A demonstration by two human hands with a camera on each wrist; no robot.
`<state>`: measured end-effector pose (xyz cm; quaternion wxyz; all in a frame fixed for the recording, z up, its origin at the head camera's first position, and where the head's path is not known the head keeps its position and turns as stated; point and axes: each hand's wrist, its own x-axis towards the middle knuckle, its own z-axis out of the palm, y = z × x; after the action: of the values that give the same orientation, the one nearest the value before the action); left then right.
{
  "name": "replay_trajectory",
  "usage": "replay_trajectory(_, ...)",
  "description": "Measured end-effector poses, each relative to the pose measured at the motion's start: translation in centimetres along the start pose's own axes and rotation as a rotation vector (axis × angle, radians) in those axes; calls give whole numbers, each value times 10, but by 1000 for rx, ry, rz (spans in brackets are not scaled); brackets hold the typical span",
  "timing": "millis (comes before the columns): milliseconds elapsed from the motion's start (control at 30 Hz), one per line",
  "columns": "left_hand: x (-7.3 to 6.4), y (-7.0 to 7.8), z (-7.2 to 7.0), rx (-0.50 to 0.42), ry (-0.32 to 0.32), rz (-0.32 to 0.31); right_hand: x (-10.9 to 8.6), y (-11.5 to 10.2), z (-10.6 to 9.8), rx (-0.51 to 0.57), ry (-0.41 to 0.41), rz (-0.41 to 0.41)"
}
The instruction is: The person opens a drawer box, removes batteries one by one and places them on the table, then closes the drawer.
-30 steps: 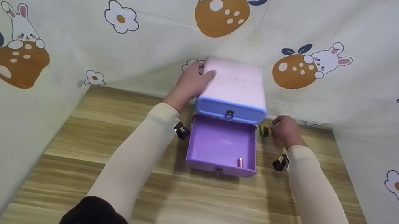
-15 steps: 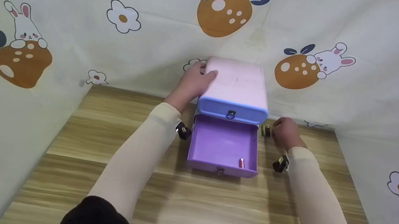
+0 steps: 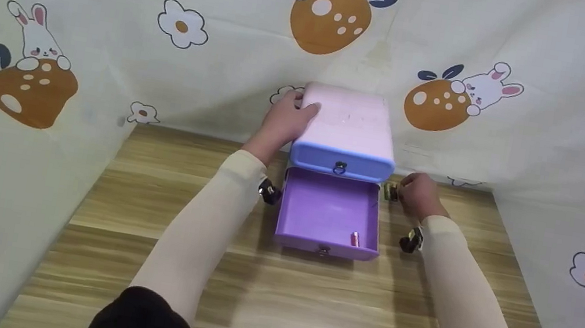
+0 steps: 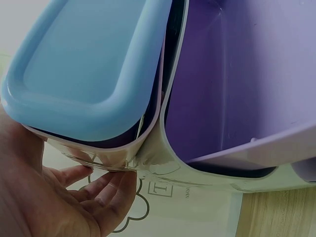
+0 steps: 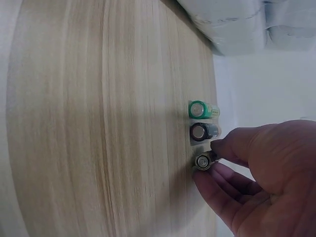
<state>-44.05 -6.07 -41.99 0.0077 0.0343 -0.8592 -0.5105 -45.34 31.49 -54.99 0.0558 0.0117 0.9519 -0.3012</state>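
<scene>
A small two-tier drawer cabinet (image 3: 347,117) stands against the back wall, pink on top. Its upper blue drawer (image 3: 317,158) is closed, while the lower purple drawer (image 3: 321,206) is pulled out with one small battery (image 3: 355,239) inside. My left hand (image 3: 285,119) grips the cabinet's upper left side, thumb on top and fingers along the side. To the right of the cabinet, my right hand (image 3: 421,195) pinches a battery (image 5: 203,161) between thumb and fingers, low over the table. Beside it in the right wrist view are a dark battery (image 5: 199,132) and a green battery (image 5: 198,109).
The wood-grain table (image 3: 299,306) extends toward me in front of the open drawer. A pale cloth wall (image 3: 212,81) with rabbit and flower prints encloses the back and both sides. Ring pulls (image 3: 339,167) hang on the drawer fronts.
The head view has shifted very slightly. Both hands keep their places, and the drawers have not moved.
</scene>
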Motion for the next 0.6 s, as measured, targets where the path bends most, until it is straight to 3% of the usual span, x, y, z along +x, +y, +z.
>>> replay_trajectory(267,1,-2,-1,-7,1,29,2,1,4,-21,29,-36)
replay_trajectory(400,2,-2,-1,-10,-13,19,2,0,6,-49,77,-90)
replay_trajectory(600,2,-1,-1,-12,-8,12,3,0,8,-77,94,-101)
